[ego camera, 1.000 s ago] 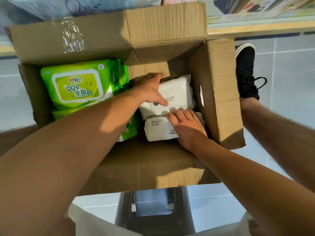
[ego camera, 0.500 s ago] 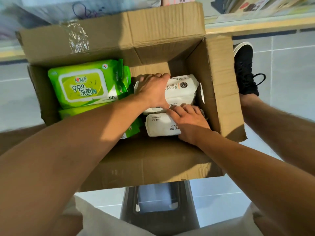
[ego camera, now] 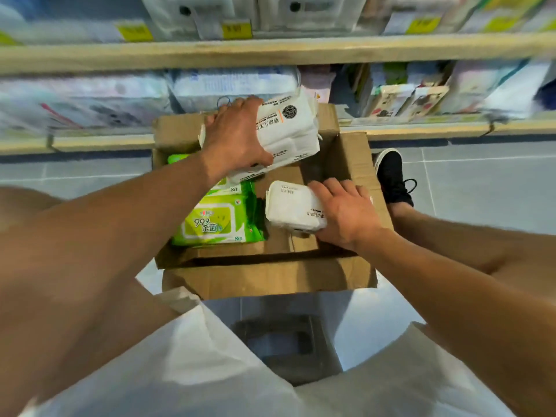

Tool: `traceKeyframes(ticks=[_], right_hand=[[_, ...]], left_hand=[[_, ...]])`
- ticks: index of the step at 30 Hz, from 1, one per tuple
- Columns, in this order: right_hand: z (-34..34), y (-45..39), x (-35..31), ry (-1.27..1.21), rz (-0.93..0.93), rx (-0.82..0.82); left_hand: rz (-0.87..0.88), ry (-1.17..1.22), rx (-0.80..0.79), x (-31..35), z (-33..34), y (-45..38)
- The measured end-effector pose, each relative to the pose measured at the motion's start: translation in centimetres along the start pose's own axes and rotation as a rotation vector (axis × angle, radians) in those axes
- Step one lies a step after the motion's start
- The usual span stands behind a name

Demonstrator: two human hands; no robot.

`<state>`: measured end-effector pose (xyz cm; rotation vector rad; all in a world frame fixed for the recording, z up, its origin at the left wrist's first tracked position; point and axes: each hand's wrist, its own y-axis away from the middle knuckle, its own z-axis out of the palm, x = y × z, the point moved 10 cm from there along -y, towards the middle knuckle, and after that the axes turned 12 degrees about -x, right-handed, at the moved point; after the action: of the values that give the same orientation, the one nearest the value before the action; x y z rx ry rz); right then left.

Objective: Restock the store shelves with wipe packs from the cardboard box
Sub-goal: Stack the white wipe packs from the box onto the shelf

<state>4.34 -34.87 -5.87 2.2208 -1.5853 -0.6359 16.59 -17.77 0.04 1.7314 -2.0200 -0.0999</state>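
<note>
A person leans over an open cardboard box (ego camera: 264, 275) on the floor before blurred store shelves (ego camera: 270, 52). Their left hand (ego camera: 237, 139) grips a large white wipe pack (ego camera: 285, 133), raised above the box's far edge. Their right hand (ego camera: 346, 212) curls around a smaller white pack (ego camera: 291, 209) inside the box, beside a green wipe pack (ego camera: 213, 224). A black shoe (ego camera: 391, 176) stands right of the box.
</note>
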Motion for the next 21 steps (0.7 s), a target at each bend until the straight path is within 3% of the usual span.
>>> traceKeyframes(ticks=[10,21], right_hand=[[-11.3,3.5,-1.5,-0.027,0.057,0.276],[-24.7,3.9,-1.8,-0.067,0.109,0.615]], left_hand=[[-0.104,0.047,0.269,-4.6,-12.0,8.7],[-0.203,0.059,0.390,-7.3,-19.1,12.1]])
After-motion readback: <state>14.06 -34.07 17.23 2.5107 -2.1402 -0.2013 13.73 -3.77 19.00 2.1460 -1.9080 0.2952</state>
